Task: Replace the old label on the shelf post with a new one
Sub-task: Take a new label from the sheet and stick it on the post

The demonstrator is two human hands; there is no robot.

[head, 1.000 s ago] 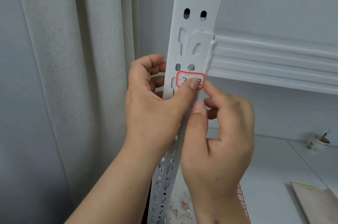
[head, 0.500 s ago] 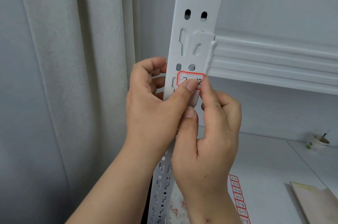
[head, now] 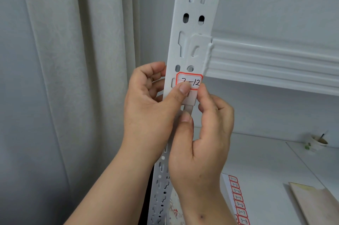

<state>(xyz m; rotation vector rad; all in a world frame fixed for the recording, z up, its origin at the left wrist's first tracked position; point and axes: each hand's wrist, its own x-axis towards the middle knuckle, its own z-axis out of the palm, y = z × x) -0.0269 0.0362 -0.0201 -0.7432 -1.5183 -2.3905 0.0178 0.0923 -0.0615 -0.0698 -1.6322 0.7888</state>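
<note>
A white slotted shelf post (head: 197, 11) runs up the middle of the view. A red-bordered label (head: 191, 80) with a handwritten number ending in "-12" sticks on the post just below the shelf bracket. My left hand (head: 152, 103) wraps the post from the left, its thumb pressing the label's lower left corner. My right hand (head: 203, 144) sits below and to the right, its forefinger tip at the label's lower right corner and its thumb resting on the post underneath. Part of the label's writing is hidden by my left thumb.
A white shelf beam (head: 275, 63) runs right from the post. On the lower shelf board (head: 266, 160) lie a sheet of red-bordered labels (head: 238, 201), a beige board (head: 317, 204) and a small paper cup (head: 317, 142). A curtain (head: 82, 77) hangs at the left.
My right hand rose and closed in until its forefinger reached the label's right edge. My left thumb shifted slightly left and down, uncovering the "12".
</note>
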